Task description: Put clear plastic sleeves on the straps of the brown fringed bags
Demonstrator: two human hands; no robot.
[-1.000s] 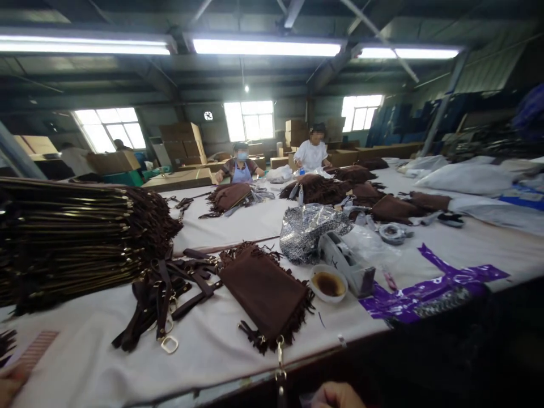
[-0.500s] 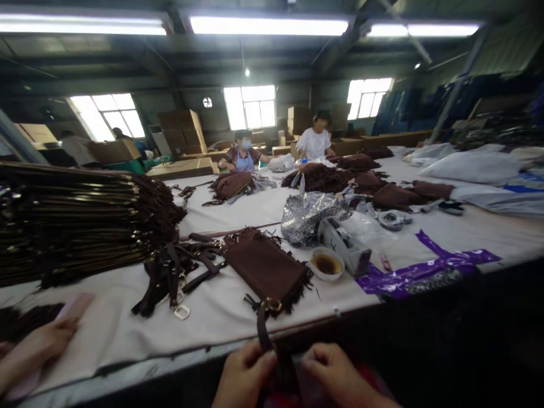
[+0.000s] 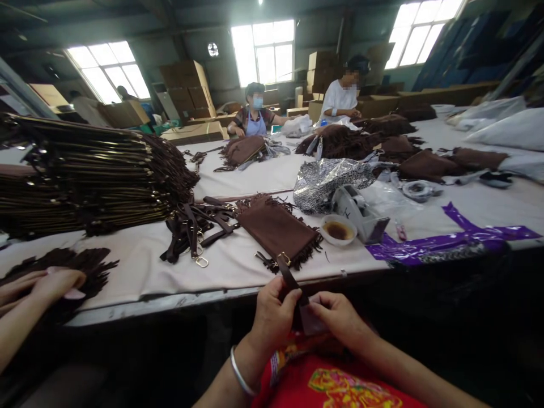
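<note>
A dark brown strap (image 3: 288,275) runs from the gold ring of a fringed brown bag (image 3: 278,229) down over the table's front edge. My left hand (image 3: 274,309), with a silver bangle at the wrist, pinches this strap between thumb and fingers. Close beside it, my right hand (image 3: 338,314) is closed, thumb against fingers, on a small translucent sheet (image 3: 313,322) hanging below the strap. Whether the sheet is stuck to the strap I cannot tell. Left of the bag lie several loose brown straps (image 3: 191,232) with gold clasps.
A tall stack of fringed brown bags (image 3: 114,175) stands at left. Right of the near bag are a bowl of brown liquid (image 3: 338,229), a grey tape dispenser (image 3: 361,215) and purple plastic (image 3: 425,243). A co-worker's hands (image 3: 55,286) work at far left; two people (image 3: 255,116) work across the table.
The view has tilted down, showing more of my forearms and red clothing. My hands remain close together at the strap. The co-worker's hands at left have shifted over dark fringe.
</note>
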